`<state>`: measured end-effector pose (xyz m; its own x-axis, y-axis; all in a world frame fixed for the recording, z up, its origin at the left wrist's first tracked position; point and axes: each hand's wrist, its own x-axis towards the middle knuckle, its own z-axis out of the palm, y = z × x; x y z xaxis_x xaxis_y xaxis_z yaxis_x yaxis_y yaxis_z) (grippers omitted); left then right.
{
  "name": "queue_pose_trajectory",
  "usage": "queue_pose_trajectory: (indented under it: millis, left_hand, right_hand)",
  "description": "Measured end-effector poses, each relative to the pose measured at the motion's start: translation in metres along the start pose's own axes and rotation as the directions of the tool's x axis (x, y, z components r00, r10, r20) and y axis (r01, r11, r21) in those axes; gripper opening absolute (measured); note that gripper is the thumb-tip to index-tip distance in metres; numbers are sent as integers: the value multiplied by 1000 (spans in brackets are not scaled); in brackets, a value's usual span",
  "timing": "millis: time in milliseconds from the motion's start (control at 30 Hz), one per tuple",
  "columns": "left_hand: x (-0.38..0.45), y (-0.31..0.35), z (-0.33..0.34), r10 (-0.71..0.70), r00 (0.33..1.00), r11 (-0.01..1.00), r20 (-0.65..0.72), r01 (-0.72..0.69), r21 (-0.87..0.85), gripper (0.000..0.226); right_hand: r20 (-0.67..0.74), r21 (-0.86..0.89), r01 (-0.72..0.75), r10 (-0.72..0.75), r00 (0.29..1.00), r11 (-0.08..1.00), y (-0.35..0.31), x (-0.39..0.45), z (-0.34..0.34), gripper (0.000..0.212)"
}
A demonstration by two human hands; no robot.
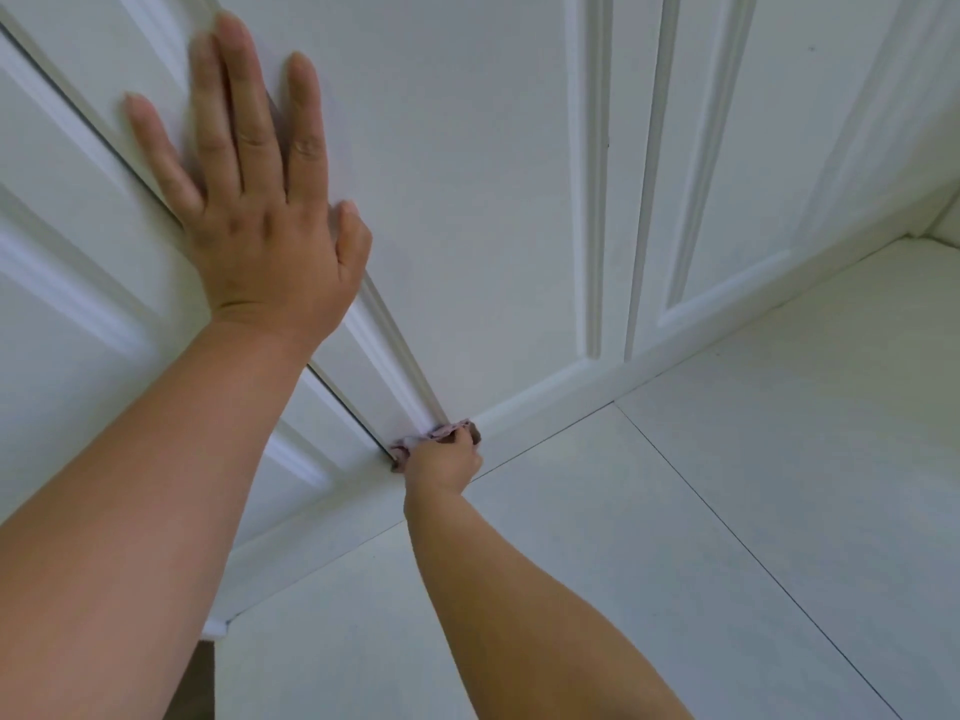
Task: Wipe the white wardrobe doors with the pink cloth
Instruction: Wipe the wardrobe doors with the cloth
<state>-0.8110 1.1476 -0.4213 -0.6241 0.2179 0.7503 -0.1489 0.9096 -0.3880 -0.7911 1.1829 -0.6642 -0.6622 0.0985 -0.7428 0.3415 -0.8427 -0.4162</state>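
Leaning in from the 7 o'clock corner, the left hand [265, 200] is being pressed flat against the white wardrobe doors [467, 174], its fingers straight and spread wide toward 11 o'clock, nothing being held in it. It is lying across the dark gap [332, 379] between two door leaves, so the weight is being shared by both panels.

Lower and nearer the middle, toward 6 o'clock of that hand, the pink cloth [434, 433] is being held bunched in the right hand [447, 459], fingers curled round it, and is being pushed against the bottom corner of the door edge, just above the plinth [545, 392] where the doors meet the white floor [701, 511].

Several risks are being judged from here. A leaf is likely being pushed on by the left palm; if it swings or slides, balance could be lost and the fingertips nearest the gap could be pinched. The cloth is being worked so low that an edge could be caught in the gap or dragged onto the floor, where grit would be picked up and smeared back onto the paint. The moulded grooves [595, 200] out at 2 o'clock are easily being missed.
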Motion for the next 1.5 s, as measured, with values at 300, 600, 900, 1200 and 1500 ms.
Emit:
queue_pose_trajectory:
  millis: [300, 600, 900, 1200, 1500]
  left_hand:
    - [-5, -12, -3, 82, 996, 995, 47, -79, -57, 80]
    - [-7, -73, -45, 43, 984, 977, -170, -77, -201, 60]
    - [-84, -168, -47, -330, 935, 944, -129, 322, -74, 73]
    - [-96, -178, -31, -298, 951, 954, -81, 295, -52, 87]
    - [-97, -180, -31, -310, 944, 939, -109, 286, -192, 82]
  right_hand:
    - [147, -21, 837, -826, 544, 547, -136, -89, 90, 55]
    - [685, 168, 892, -601, -412, -420, -134, -135, 128, 47]
    - [555, 131, 920, -742, -377, -370, -125, -217, 205, 71]
    - [466, 82, 788, -675, -572, -610, -106, -252, 227, 67]
    - [541, 204, 703, -520, -661, -681, -63, -267, 233, 54]
